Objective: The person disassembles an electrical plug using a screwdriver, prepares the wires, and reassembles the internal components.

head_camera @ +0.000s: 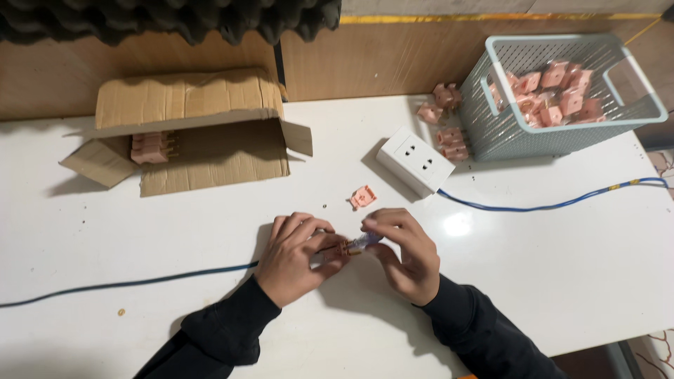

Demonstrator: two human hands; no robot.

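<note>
1. Step in hand, as I read it: working a small screwdriver [365,241] into a small pink plug part [340,248], low over the white table [562,267], centre front. To do it well I'd brace both wrists on the table and keep the tip square to the part (it's tiny, easy to slip).
2. My left hand [298,254]: fingers curled tight around the part, pinching it at the fingertips. Not open.
3. My right hand [406,253]: closed on the screwdriver, thumb and forefinger on its clear handle, tip towards the part.
4. Contact point itself is hidden by my fingers; can't tell if the tip is seated.
5. Nearby: a loose pink piece [362,197] just beyond my hands, white socket block [415,161], basket [635,67] of pink parts, cardboard box [189,133], blue cable [547,206].
</note>
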